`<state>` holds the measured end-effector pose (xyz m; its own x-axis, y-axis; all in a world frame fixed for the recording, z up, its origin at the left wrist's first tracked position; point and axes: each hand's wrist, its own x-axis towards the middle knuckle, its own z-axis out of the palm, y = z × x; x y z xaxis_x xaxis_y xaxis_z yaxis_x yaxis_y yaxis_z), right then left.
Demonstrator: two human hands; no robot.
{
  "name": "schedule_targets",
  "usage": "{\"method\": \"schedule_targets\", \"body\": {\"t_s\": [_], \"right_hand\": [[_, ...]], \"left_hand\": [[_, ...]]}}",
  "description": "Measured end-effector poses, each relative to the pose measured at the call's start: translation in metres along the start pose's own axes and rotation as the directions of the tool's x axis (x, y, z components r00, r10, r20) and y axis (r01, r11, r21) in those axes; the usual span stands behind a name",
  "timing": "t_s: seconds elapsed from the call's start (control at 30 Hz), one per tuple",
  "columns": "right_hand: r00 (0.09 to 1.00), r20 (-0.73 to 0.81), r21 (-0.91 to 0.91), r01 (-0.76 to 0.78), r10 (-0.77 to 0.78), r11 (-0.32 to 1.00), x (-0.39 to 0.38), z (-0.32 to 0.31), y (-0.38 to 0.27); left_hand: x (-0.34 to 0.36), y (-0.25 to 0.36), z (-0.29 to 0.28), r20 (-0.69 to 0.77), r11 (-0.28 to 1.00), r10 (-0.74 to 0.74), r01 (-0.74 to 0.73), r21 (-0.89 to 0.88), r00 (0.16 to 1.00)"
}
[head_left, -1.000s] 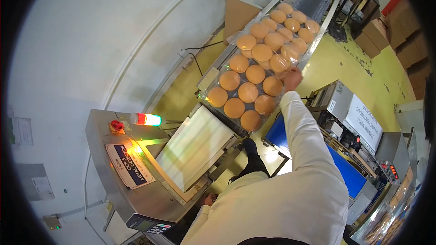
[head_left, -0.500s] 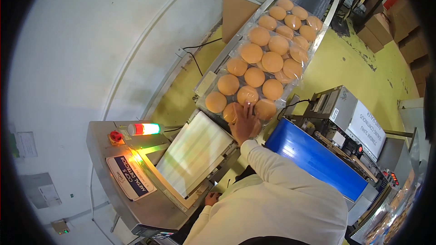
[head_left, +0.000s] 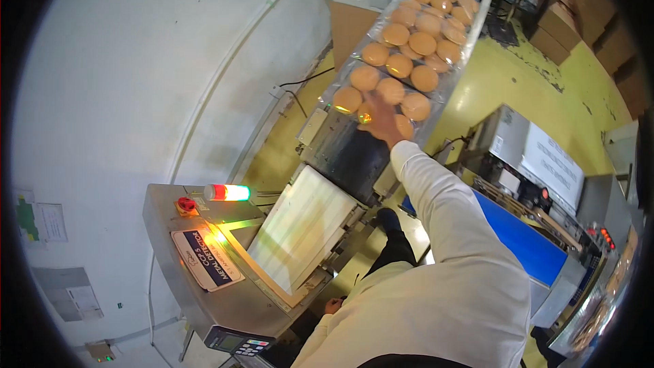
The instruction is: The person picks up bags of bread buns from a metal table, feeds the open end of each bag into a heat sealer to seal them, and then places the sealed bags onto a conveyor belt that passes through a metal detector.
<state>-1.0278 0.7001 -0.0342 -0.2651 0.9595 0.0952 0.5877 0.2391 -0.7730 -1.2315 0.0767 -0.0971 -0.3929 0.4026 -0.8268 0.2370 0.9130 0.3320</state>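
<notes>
The right hand (head_left: 383, 123) is stretched forward at the end of a white sleeve (head_left: 436, 197), lying flat with its fingers spread on the near end of a clear-wrapped pack of round golden buns (head_left: 392, 85). It presses on the pack rather than closing round it. The pack lies on a dark conveyor belt (head_left: 351, 157) that runs away toward the top of the view, and a second pack of buns (head_left: 426, 17) lies just behind it, the two touching or nearly so.

The left hand (head_left: 332, 305) sits low, close to the person's body, beside the near edge of a steel machine housing (head_left: 238, 307); whether its fingers are open or closed cannot be told.

Nearer the person, a pale belt (head_left: 300, 228) passes through the steel housing. On that housing stand a signal lamp (head_left: 227, 193) lit red and green, a red button (head_left: 186, 204) and a small keypad (head_left: 248, 347). To the right stands a blue machine (head_left: 524, 245) on a yellow floor (head_left: 504, 88). Brown cartons (head_left: 562, 24) are stacked at the far right.
</notes>
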Motion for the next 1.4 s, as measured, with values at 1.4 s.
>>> {"method": "schedule_targets", "body": {"t_s": [1.4], "right_hand": [[0.012,-0.821,0.273,-0.871,0.571,0.41,-1.297,-0.95,0.478]], "left_hand": [[-0.551,0.21,0.844,0.96,0.566,-0.28,-0.812,0.141,-0.029]]}}
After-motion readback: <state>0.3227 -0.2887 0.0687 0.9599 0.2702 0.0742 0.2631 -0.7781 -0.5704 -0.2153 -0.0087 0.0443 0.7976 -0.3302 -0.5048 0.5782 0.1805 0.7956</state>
